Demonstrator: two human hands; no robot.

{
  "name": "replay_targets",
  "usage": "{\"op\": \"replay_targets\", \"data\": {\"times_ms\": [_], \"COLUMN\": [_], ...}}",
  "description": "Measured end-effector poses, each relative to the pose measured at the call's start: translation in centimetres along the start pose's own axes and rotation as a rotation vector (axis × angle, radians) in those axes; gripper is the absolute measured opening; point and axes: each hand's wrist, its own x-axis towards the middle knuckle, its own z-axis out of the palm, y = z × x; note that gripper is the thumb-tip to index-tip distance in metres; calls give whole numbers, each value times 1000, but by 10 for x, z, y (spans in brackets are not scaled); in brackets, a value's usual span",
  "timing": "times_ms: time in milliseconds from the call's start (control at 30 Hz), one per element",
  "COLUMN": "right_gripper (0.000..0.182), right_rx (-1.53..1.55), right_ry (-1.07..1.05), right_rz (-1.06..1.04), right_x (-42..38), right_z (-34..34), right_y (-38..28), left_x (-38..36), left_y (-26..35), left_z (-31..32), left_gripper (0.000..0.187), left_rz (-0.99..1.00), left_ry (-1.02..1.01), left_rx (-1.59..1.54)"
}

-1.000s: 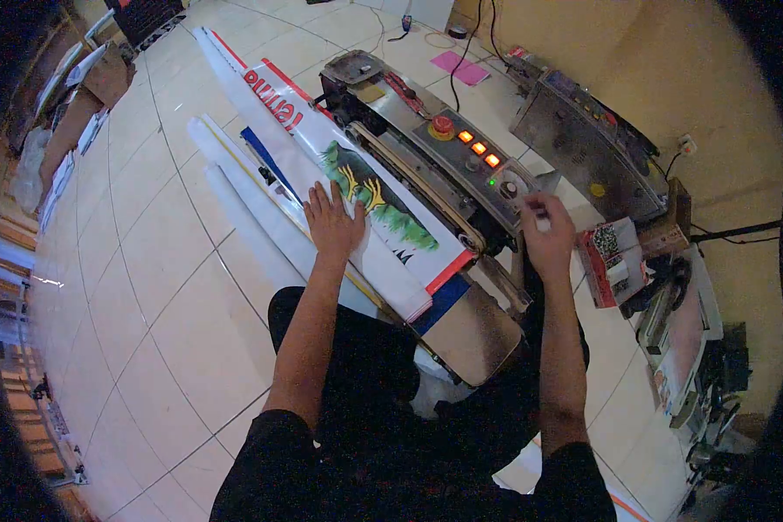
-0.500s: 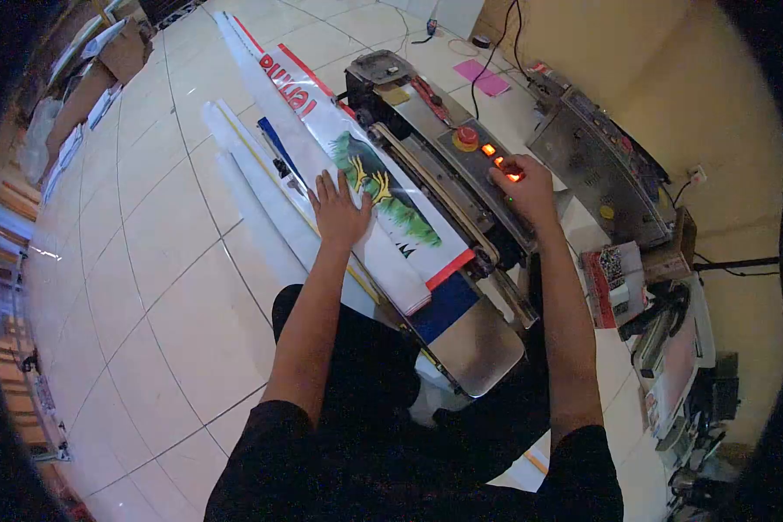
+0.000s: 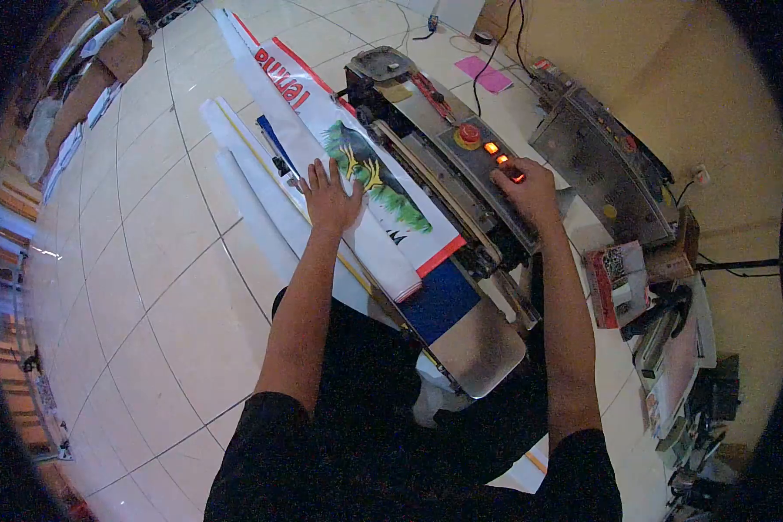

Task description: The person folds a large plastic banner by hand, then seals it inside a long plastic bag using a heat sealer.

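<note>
A printed banner (image 3: pixel 404 196) with a red border, red lettering and a bird's yellow feet lies along the front of a long metal sealing machine (image 3: pixel 409 109). My left hand (image 3: pixel 333 200) rests flat on the banner's rolled white edge (image 3: pixel 376 248), fingers spread. At the machine's control panel, my right hand (image 3: pixel 529 185) has its fingers curled by the orange-lit switches (image 3: pixel 492 149); what they pinch is hidden under them. A red emergency stop button (image 3: pixel 468 135) sits beside these switches. Below the banner's near end show a blue strip (image 3: pixel 439 304) and a bare metal plate (image 3: pixel 483 352).
White rolled sheets (image 3: pixel 235 165) lie left of the machine on the tiled floor (image 3: pixel 148 287). A second metal machine (image 3: pixel 592 161) stands by the wall at right, with a box (image 3: pixel 616 283) near it. Pink paper (image 3: pixel 483 76) and black cables lie behind.
The banner has shifted a little toward the upper left, with my left hand moving along on it. More of the blue strip shows. My right hand stays at the panel.
</note>
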Motion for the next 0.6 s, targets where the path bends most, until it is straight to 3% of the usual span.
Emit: {"op": "replay_targets", "data": {"times_ms": [600], "right_gripper": [33], "right_rx": [-51], "right_ry": [-18], "right_rz": [8], "right_x": [-8], "right_z": [11], "right_y": [18], "left_x": [7], "left_y": [-6], "left_z": [10], "left_gripper": [78], "left_rz": [-7], "left_ry": [-39], "left_rx": [8]}}
